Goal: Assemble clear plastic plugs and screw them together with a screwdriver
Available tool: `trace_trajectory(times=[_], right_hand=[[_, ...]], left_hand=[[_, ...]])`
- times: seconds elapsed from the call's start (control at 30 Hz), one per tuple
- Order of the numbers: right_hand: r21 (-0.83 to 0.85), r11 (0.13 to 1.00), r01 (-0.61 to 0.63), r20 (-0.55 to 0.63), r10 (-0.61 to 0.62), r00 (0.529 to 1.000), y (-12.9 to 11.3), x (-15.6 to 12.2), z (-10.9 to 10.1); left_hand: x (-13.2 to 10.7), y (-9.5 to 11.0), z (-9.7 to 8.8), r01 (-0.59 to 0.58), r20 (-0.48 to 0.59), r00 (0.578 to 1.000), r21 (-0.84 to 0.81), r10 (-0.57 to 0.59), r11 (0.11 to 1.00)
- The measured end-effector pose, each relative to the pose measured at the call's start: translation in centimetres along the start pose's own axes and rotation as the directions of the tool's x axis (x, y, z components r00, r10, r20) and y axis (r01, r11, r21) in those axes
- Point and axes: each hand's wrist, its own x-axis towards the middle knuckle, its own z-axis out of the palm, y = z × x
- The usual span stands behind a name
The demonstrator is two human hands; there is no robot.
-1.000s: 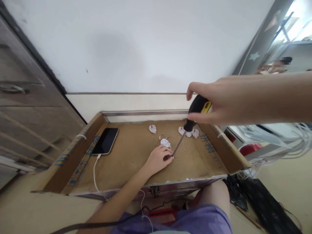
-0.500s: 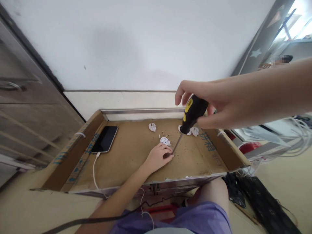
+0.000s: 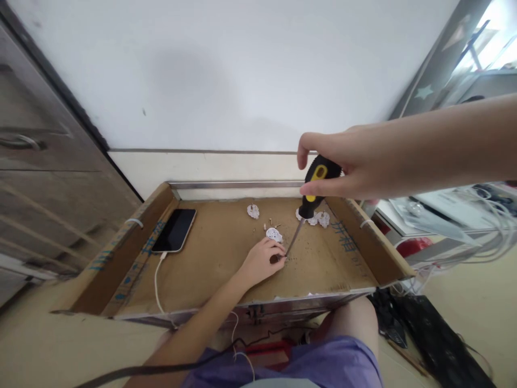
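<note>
White wall [image 3: 226, 75] is standing behind cardboard tray [image 3: 210, 248]; right hand [image 3: 349, 159] is gripping screwdriver [image 3: 320, 173], thumb pressing handle, index finger hooking above it; left hand [image 3: 260, 262] is pinching small dark piece [image 3: 276, 259], mostly hidden, between thumb and fingertips at shaft's lower end; tray is holding cabled phone [image 3: 174, 230] at left, white round parts [image 3: 274, 235] and tiny metal bits [image 3: 278, 225] farther back

Screwdriver [image 3: 308, 208] with black-and-yellow handle, gripped in the right hand [image 3: 348, 157], shaft slanting down leftward to the fingertips of the left hand [image 3: 260, 262]; detail at the tip too small to tell. Just beyond, white plastic disc [image 3: 274, 234] and small brass-coloured pins [image 3: 277, 225]. Far right, similar white discs [image 3: 323, 219], partly hidden by the screwdriver. At left, smartphone [image 3: 174, 230] on white cable [image 3: 156, 285]. Beneath, cardboard tray [image 3: 214, 269].
</note>
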Motion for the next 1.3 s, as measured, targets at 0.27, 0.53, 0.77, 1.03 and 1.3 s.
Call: trace_trajectory(times=[0.27,0.53,0.77,1.03,1.3], right_hand=[[-0.061,0.997,0.045,0.152,-0.036,0.988,-0.4,0.1,-0.3],[-0.11,0.993,-0.053,0.163,0.07,0.984,-1.2,0.6,-0.1],[-0.149,0.987,0.064,0.246,-0.025,0.969,-1.6,0.6,-1.2],[-0.187,0.981,0.053,0.114,-0.032,0.993,-0.3,2.4,-0.6],[-0.199,0.978,0.054,0.155,-0.023,0.988,0.4,2.7,0.1]], left_hand=[[0.0,-0.1,0.1,-0.001,0.0,1.0,-0.002,0.001,1.0],[0.1,-0.4,0.3,-0.012,0.011,1.0,0.002,0.012,1.0],[0.0,-0.3,0.3,-0.008,-0.003,1.0,-0.009,0.008,1.0],[0.0,-0.4,0.4,-0.016,-0.013,1.0,-0.017,0.016,1.0],[0.0,-0.2,0.2,0.001,0.018,1.0,0.061,-0.002,0.998]])
